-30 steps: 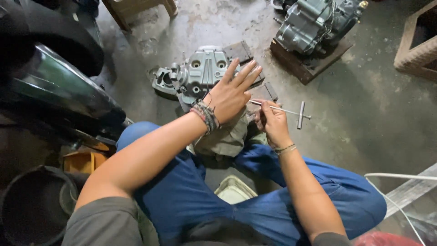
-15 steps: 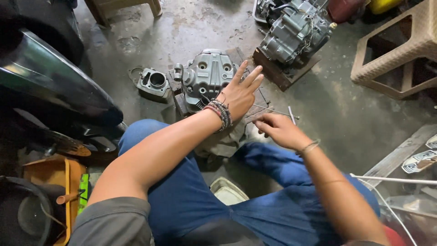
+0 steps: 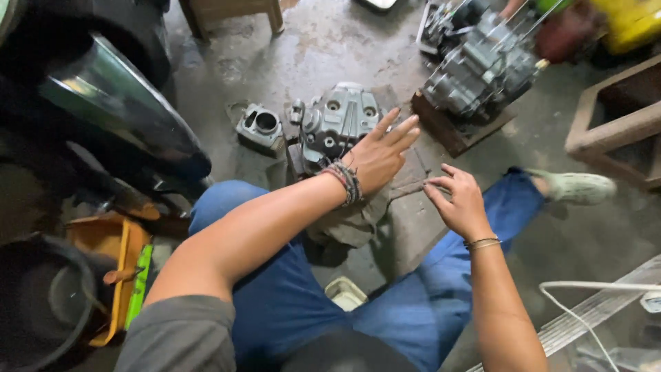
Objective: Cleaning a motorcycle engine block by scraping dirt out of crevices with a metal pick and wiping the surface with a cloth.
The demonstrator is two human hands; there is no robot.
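Stained concrete floor — my left hand (image 3: pixel 375 157) hovers spread above the cylinder head (image 3: pixel 339 122); my right hand (image 3: pixel 460 201) is open, empty — engine (image 3: pixel 478 69) far right, apart.

Small cylinder block (image 3: pixel 259 128) sits on the concrete floor (image 3: pixel 330 48) to my far left. Engine assembly (image 3: pixel 478 69) rests on a wooden block (image 3: pixel 454 131) up ahead, orange tray (image 3: pixel 113 262) and dark bucket (image 3: pixel 41 303) by my left side.
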